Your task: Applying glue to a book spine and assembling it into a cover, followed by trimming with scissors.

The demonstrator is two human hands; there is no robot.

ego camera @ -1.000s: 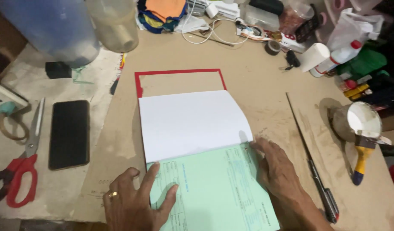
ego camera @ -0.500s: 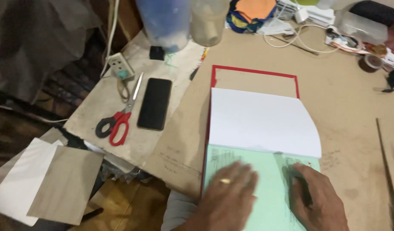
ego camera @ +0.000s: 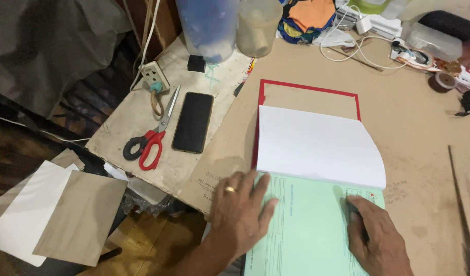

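A pale green printed sheet [ego camera: 309, 225] lies flat at the near edge of the brown table. My left hand [ego camera: 240, 214], with a ring on one finger, presses flat on its left side, fingers spread. My right hand [ego camera: 375, 237] rests on its right side, fingers curled down onto the paper. Just beyond the green sheet lies a stack of white pages [ego camera: 316, 145], curling up at the right. It sits on a red-edged cardboard cover [ego camera: 306, 94] that lies open on the table.
Red-handled scissors [ego camera: 150, 138] and a black phone [ego camera: 193, 122] lie on a worn board at the left, by a power socket [ego camera: 153, 75]. Jars, cables and tape crowd the far edge. A long metal ruler [ego camera: 462, 214] lies at the right. Card sheets [ego camera: 56, 214] rest below on the floor.
The view has swung to the left and now shows the floor and card sheets. Both hands stay pressed on the green sheet, with my left hand a little further left.
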